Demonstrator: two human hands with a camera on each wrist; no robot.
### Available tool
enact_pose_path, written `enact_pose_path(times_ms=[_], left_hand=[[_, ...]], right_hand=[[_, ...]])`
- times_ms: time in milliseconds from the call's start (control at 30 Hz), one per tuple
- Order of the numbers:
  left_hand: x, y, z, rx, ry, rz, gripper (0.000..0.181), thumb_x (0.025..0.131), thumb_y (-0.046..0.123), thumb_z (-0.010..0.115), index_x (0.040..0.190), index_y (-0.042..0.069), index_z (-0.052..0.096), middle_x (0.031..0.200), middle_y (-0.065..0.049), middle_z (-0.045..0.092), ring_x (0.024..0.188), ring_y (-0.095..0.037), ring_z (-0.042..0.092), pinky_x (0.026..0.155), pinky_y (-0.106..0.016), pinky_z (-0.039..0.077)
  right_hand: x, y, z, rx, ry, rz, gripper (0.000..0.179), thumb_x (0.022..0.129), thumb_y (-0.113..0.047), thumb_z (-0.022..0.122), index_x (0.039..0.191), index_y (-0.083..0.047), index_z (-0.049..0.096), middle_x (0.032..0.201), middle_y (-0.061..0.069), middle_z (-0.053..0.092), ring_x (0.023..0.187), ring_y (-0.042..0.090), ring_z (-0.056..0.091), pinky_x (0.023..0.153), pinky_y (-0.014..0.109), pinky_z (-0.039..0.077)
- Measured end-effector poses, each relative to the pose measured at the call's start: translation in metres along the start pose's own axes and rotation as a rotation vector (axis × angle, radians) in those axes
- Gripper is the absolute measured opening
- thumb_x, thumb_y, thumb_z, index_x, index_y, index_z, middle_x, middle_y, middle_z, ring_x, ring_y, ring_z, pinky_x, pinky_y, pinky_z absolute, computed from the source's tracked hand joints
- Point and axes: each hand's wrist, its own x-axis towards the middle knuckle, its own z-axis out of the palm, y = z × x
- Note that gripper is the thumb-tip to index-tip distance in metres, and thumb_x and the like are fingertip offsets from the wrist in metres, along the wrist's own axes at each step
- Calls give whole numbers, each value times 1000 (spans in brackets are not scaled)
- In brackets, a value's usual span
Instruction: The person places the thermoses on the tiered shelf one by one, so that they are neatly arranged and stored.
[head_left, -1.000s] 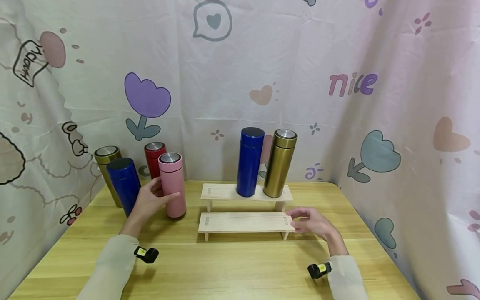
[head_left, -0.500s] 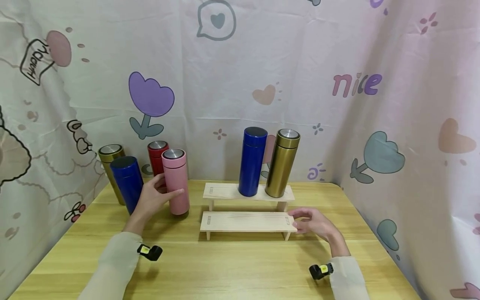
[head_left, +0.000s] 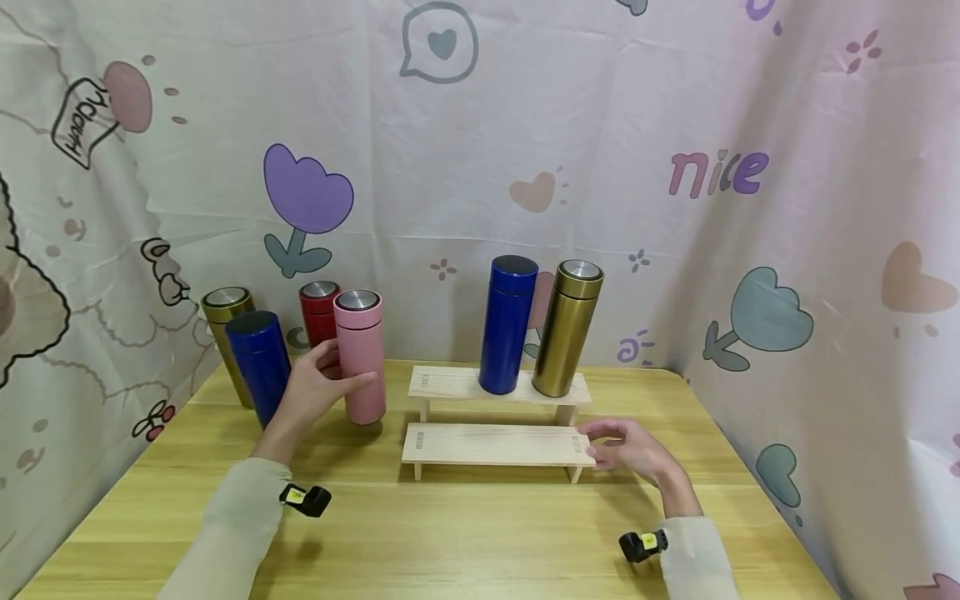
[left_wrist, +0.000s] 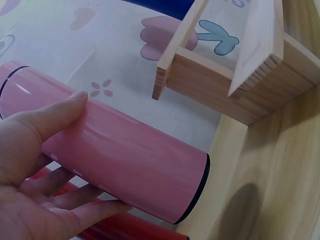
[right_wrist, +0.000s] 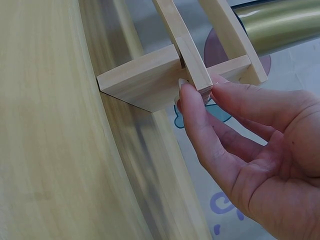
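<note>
My left hand grips a pink thermos bottle around its body, thumb across the front and fingers behind. In the left wrist view the pink thermos hangs above the table, its dark base ring showing and a shadow below it. My right hand pinches the right end of the lower shelf of a two-step wooden stand. Thumb and fingers hold the board's corner in the right wrist view. On the upper step stand a blue thermos and a gold thermos.
Left of the pink bottle stand a red thermos, another blue thermos and another gold thermos, partly hidden behind one another and my hand. A patterned curtain hangs behind and beside the wooden table.
The pink thermos has risen off the table, moving slightly right and up with my left hand. My right hand keeps its hold on the stand. The head view has shifted a little.
</note>
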Motion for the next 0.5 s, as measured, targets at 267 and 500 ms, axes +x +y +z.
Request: enact_pose_path(times_ms=[267, 500], left_hand=[[-1, 11, -3, -4, -19, 23, 89, 89, 40, 82, 159, 9, 37, 151, -24, 53, 129, -42, 61, 108, -57, 52], [-1, 19, -3, -27, -37, 29, 88, 88, 38, 83, 159, 12, 38, 149, -23, 55, 127, -41, 62, 104, -56, 55]], right_hand=[[1, 1, 0, -2, -4, 3, 50, 97, -8, 69, 141, 11, 53, 139, 36, 52, 103, 20, 71, 86, 35, 64], [1, 1, -1, -6, -1, 0, 51, 97, -9, 70, 141, 11, 52, 139, 37, 52, 103, 20, 71, 86, 36, 64]])
